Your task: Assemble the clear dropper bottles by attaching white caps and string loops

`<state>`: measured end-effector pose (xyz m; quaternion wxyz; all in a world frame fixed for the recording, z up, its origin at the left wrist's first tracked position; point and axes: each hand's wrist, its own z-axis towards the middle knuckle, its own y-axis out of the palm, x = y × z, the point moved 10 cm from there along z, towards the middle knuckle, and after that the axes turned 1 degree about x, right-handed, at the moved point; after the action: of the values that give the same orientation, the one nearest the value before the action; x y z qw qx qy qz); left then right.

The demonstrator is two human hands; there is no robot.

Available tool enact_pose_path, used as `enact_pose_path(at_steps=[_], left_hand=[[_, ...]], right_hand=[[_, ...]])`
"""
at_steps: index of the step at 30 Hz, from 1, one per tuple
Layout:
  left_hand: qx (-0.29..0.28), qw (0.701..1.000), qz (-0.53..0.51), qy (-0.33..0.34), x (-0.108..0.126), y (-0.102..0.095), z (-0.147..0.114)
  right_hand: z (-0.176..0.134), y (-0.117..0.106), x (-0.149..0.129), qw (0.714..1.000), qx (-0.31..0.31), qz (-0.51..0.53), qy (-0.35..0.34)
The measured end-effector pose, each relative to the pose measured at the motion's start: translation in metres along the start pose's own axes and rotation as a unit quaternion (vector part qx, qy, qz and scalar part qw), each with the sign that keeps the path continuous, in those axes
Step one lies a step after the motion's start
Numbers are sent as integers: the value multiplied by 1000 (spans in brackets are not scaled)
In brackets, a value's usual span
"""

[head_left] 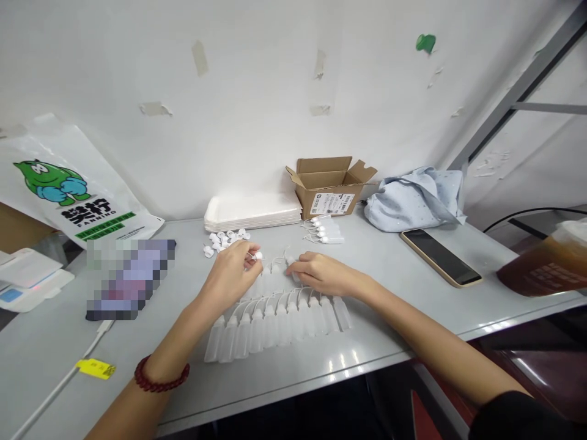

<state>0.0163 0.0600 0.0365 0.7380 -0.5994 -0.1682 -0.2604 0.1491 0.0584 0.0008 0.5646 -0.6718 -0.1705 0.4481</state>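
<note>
My left hand (232,271) pinches a small white cap (258,255) between thumb and fingertips. To its right, my right hand (325,273) has its fingers closed on a small translucent plastic bottle (295,277), partly hidden by them. Between the hands are more such bottles of a second row, partly covered by the left hand. Nearer the front edge lies a row of several translucent bottles (269,324) with thin pale tubes or straps at their necks. Behind my left hand is a pile of loose white caps (222,241). Several capped bottles (331,232) lie farther back.
Stacked white foam trays (252,211) and an open cardboard box (328,189) stand against the wall. A light-blue cloth bag (415,198), a phone (440,256) and a drink cup (545,263) are at right. A blurred-out device (131,281), cable and white plastic bag (87,183) are left.
</note>
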Motion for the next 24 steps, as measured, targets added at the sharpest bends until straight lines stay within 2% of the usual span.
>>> enact_pose_path(at_steps=[3, 6, 9, 11, 16, 21, 24], left_hand=[[-19, 997, -70, -41, -4, 5, -1], [-33, 986, -150, -61, -3, 10, -2], [-54, 968, -231, -77, -3, 16, -2], [-66, 952, -284, -94, -4, 19, -3], [-75, 920, -370, -103, -3, 19, -4], [-112, 935, -332, -55, 10, 19, -5], [-137, 940, -311, -30, 18, 19, -8]], right_hand=[[0, -8, 3, 999, 42, -30, 4], [-3, -23, -2, 993, 112, -36, -22], [-8, -36, -11, 983, 173, 5, -62], [-11, -40, -16, 976, 193, 61, -82], [-12, -41, -23, 961, 185, 189, -83], [-11, -38, -19, 947, 146, 282, -38], [-9, -34, -13, 922, 128, 366, -18]])
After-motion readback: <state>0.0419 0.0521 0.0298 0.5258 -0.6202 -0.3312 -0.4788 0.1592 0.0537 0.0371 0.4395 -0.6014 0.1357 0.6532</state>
